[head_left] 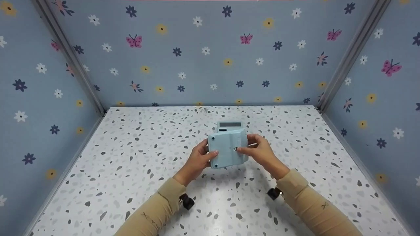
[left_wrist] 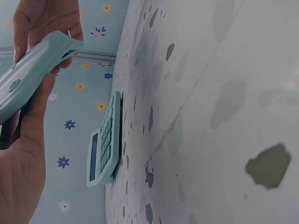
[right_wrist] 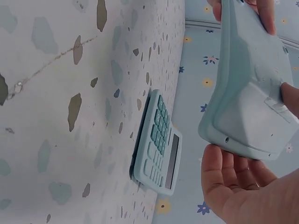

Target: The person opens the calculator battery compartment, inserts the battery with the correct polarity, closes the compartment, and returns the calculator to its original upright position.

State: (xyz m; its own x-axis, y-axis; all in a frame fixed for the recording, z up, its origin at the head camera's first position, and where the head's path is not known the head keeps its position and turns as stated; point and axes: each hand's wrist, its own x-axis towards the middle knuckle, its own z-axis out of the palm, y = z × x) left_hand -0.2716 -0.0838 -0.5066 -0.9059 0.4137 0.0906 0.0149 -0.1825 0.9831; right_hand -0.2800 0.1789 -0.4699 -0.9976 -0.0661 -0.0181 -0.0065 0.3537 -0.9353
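A pale blue calculator (head_left: 224, 150) is held up above the table, its back with small dark feet facing the head camera. My left hand (head_left: 197, 159) grips its left edge, thumb on the back and fingers behind. At the opposite edge my right hand (head_left: 262, 154) holds it, the thumb touching the raised part of the back near a small dark notch. Its keys face away and are hidden. Another pale blue calculator (right_wrist: 156, 144) lies on the table beyond, keys up. In the head view only its display end (head_left: 229, 124) shows.
The white speckled table (head_left: 147, 164) carries a thin crack-like line in the wrist views. Blue flower-patterned panels (head_left: 203, 65) stand at the back and both sides, with grey metal posts (head_left: 354, 49) at the corners.
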